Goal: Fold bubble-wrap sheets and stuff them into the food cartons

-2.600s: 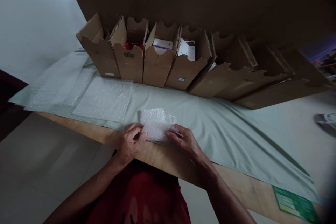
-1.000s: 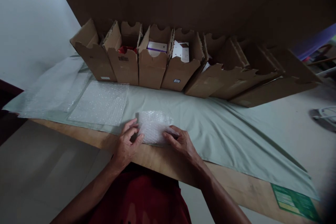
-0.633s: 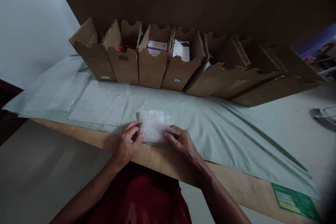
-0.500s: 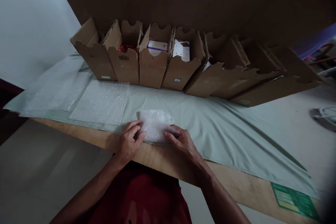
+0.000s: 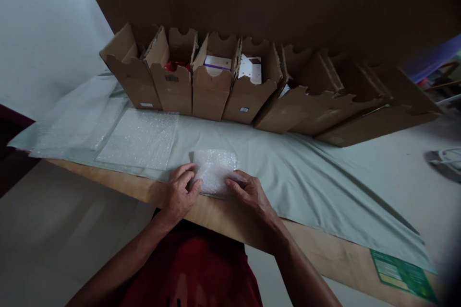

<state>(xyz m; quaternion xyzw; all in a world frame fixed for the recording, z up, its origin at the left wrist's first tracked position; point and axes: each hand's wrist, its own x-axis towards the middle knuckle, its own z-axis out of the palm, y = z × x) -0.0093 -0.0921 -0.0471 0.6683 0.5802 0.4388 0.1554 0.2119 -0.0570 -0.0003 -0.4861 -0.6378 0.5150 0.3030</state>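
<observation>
A small piece of bubble wrap [image 5: 216,175], partly folded over, lies on the pale green cloth near the table's front edge. At its left side, my left hand [image 5: 183,189] grips the edge between thumb and fingers. My right hand [image 5: 248,192] pinches the opposite side, thumb on top and fingers curled behind. Whether anything lies inside the fold cannot be made out. To the left, a flat bubble wrap sheet [image 5: 140,139] rests on the cloth, with more clear sheets [image 5: 72,115] overlapping beyond it.
Several open cardboard bins [image 5: 209,96] stand in a row along the back, some holding small boxes and a red item. A tall cardboard panel [image 5: 252,0] rises behind them. The green cloth [image 5: 306,177] is wrinkled at right; a green printed sheet [image 5: 401,273] lies at the front right.
The view has shifted very slightly. Both hands keep their hold on the folded bubble wrap, with hardly any movement.
</observation>
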